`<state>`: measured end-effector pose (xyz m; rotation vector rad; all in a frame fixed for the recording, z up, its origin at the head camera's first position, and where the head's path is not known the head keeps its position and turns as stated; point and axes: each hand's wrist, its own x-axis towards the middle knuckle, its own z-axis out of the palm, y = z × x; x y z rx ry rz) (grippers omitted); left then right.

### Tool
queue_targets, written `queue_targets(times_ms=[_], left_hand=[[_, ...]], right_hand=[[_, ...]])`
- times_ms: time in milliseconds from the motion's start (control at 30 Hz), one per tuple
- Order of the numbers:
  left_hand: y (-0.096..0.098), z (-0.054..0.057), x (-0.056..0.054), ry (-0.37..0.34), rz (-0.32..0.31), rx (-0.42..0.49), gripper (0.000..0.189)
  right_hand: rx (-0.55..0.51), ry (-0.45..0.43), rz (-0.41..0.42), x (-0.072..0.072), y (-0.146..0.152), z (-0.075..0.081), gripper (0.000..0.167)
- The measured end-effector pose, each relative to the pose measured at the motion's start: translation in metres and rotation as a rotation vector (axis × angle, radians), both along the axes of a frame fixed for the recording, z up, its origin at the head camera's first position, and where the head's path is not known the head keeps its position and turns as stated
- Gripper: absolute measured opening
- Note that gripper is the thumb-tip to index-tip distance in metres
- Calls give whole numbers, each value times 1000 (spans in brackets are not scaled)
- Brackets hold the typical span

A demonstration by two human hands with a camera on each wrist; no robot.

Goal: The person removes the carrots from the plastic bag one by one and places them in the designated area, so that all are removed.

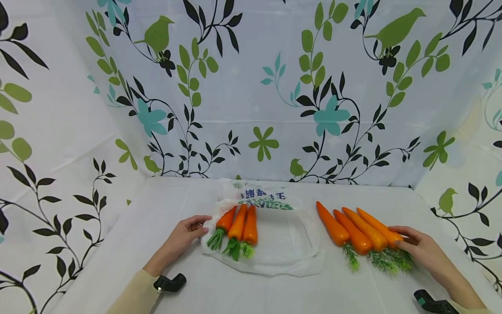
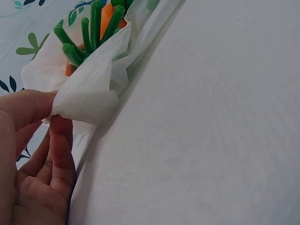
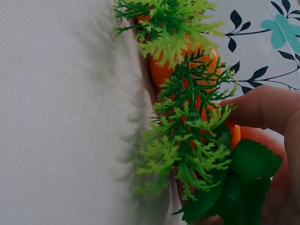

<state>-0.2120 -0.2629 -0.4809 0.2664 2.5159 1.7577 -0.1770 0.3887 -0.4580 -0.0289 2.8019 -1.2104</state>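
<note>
Pinching the thin plastic bag (image 1: pixel 274 268) at its left edge, our left hand (image 1: pixel 192 231) has the film caught between thumb and fingertip, as the left wrist view shows. That hold suits the work, we judge: film this limp would slip or fold over under a loose touch, so we should take a steady fold and draw it gently outward without tearing. The bag lies on the white table (image 1: pixel 219 294), its mouth spread, with 3 carrots (image 1: pixel 238 224) at its left side, tips toward the printed panel (image 1: pixel 264 194) and green tops (image 1: pixel 246 249) toward us. How far the tips sit beneath the film, we cannot tell.

Just beside the bag's right side, 4 more carrots (image 1: pixel 365 228) lie slanted in a row. Our right hand (image 1: pixel 417 244) grasps the outermost carrot (image 1: pixel 377 226) near its leafy end. In the right wrist view, feathery tops (image 3: pixel 192 126) and a broad leaf (image 3: pixel 243 187) crowd that spot, so we would do well to settle our fingers on the orange body rather than the foliage, which probably bends. The neighbouring greens lie close together; a slow outward pull should part them cleanly.
</note>
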Motion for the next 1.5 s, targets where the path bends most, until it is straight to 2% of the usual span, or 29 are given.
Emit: queue_targets(times_ms=[533, 800, 1100, 1500], left_hand=[[2, 5, 3, -1, 0, 5, 39], [0, 2, 1, 0, 0, 11, 39], [0, -1, 0, -2, 5, 2, 39], [1, 0, 0, -4, 9, -7, 38]], right_hand=[[-8, -13, 0, 2, -5, 5, 56], [35, 34, -14, 4, -5, 11, 57], [87, 63, -37, 6, -12, 24, 57], [110, 182, 39, 15, -50, 42, 46]])
